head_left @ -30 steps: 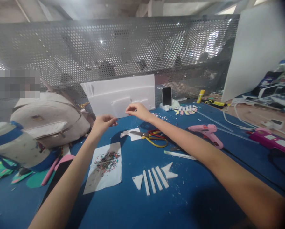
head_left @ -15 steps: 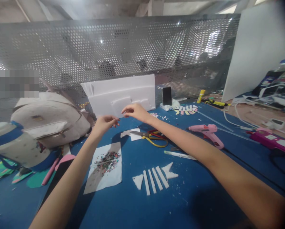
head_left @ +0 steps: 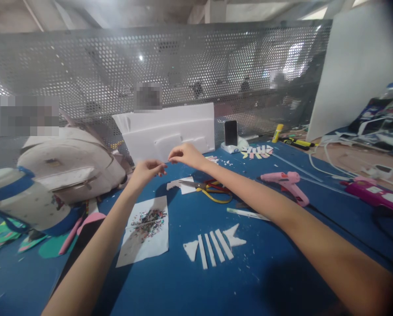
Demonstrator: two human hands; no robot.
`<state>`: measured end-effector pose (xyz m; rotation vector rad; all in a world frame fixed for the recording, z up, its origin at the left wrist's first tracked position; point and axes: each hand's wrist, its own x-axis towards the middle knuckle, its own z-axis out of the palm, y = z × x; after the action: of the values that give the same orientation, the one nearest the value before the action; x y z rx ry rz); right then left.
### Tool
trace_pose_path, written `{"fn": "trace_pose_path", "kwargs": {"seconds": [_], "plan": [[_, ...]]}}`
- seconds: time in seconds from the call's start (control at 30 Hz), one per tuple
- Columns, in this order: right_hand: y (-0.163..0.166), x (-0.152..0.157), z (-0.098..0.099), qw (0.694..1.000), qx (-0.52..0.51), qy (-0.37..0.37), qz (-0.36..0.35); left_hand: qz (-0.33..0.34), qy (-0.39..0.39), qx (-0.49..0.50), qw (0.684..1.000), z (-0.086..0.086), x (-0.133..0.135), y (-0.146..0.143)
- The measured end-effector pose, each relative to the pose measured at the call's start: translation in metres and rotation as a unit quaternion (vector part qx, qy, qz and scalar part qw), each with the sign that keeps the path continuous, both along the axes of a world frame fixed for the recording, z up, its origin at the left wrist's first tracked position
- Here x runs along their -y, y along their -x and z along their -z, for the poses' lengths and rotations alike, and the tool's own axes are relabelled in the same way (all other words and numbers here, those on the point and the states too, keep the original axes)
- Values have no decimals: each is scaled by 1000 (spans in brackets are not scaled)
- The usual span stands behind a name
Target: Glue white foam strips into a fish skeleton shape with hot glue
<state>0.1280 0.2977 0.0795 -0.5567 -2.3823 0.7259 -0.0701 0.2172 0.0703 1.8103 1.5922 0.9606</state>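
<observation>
Both of my hands are raised over the blue table (head_left: 190,285), in front of a white foam board (head_left: 170,129) that leans on the mesh screen. My left hand (head_left: 146,169) has its fingertips pinched together. My right hand (head_left: 184,154) is pinched too, its fingertips a small gap from the left ones. I can make out nothing between the fingers against the white board. Below the hands lie scissors (head_left: 209,188) on a white scrap, a paper sheet with coloured glitter bits (head_left: 147,219), and cut white foam strips (head_left: 214,245).
A pink glue gun (head_left: 287,181), a white stick (head_left: 247,213) and a phone on a stand (head_left: 230,133) are to the right. A white backpack (head_left: 68,164) and a bottle (head_left: 22,202) stand at the left. Cables and a pink device (head_left: 374,193) lie far right.
My right hand has moved slightly left and down toward my left hand, so the pinched fingertips are closer together. Everything on the table stays in place.
</observation>
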Motion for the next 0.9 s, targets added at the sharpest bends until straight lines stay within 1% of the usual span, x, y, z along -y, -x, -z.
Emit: {"fn": "trace_pose_path", "kwargs": {"seconds": [0.23,0.47,0.7,0.9], "plan": [[-2,3,-2,1000,6,1,1,-7,6,12,1000,-2,0,2],[-4,2,-1,1000,6,27,-13,-29,-2,37,999,-1,0,5],[1,5,-1,999,18,43,-19,-18,0,42,999,-1,0,2],[4,1,0,999,24,43,-9,-17,-6,34,999,-2,3,-1]]}}
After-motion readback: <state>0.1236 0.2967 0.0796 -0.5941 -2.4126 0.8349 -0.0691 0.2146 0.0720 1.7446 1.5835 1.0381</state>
